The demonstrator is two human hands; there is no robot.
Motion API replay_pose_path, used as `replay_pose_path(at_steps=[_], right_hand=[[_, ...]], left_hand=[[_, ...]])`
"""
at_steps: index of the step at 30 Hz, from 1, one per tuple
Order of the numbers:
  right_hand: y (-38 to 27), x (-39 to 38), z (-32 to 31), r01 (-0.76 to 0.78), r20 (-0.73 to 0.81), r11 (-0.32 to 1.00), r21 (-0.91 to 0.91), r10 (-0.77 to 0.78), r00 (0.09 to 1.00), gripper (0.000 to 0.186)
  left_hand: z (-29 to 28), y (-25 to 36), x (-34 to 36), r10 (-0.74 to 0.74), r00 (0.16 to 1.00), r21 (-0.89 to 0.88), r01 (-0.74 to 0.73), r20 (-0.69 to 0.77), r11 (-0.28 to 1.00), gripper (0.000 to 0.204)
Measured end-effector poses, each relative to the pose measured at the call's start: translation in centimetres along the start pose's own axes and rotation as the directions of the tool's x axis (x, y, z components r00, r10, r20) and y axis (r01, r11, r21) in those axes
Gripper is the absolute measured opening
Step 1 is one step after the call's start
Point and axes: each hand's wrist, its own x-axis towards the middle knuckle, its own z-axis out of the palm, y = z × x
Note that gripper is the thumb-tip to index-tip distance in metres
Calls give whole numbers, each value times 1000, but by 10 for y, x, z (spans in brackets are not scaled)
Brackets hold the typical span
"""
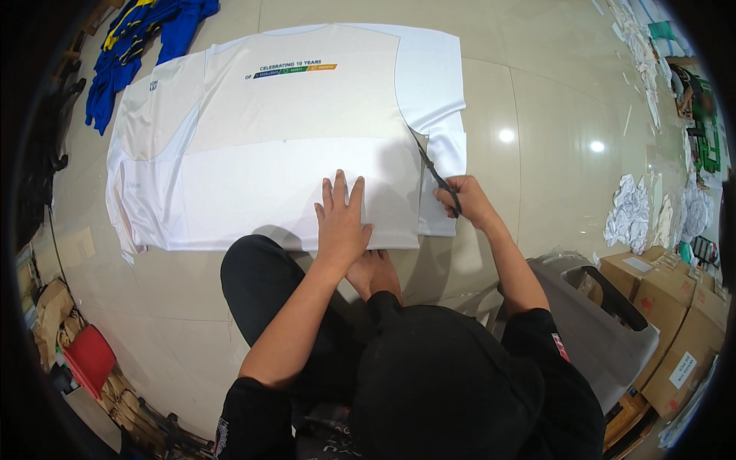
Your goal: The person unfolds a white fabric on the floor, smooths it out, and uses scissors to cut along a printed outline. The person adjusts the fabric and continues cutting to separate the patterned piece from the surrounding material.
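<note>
A large white sheet of fabric [284, 192] lies spread on the tiled floor, with a small coloured print and curved garment outlines on its cream upper part. My left hand [343, 226] rests flat on its near edge, fingers spread. Black scissors [429, 163] are gripped by their handles in my right hand [469, 201]. The blades point up and left, at a cut line that runs along the curved outline on the fabric's right side. To the right of that cut lies a narrower white strip [441, 211]. My bare foot [376, 270] shows just below my left hand.
Blue and yellow garments [126, 69] lie at the upper left. White scraps [629, 215] are heaped on the right, near cardboard boxes [667, 307] and a grey plastic stool [567, 330]. A red item [90, 360] stands at the lower left.
</note>
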Motion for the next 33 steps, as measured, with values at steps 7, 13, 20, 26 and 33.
replay_pose_path(at_steps=[7, 13, 20, 26, 33], right_hand=[[-9, -4, 2, 13, 6, 1000, 27, -13, 1000, 25], [1, -4, -5, -1, 41, 997, 76, -2, 999, 24], [-8, -3, 0, 28, 22, 998, 60, -29, 999, 24], [-16, 10, 10, 38, -7, 995, 88, -38, 999, 25], [-16, 16, 17, 40, -20, 992, 120, -38, 999, 25]], left_hand=[[2, -1, 0, -1, 1000, -11, 1, -4, 1000, 94], [3, -4, 0, 37, 999, -20, -38, -22, 999, 93], [6, -2, -1, 16, 1000, -11, -16, -23, 1000, 93], [4, -4, -1, 33, 999, -18, -34, -23, 999, 93], [4, -4, -1, 17, 1000, -6, -17, -7, 1000, 93]])
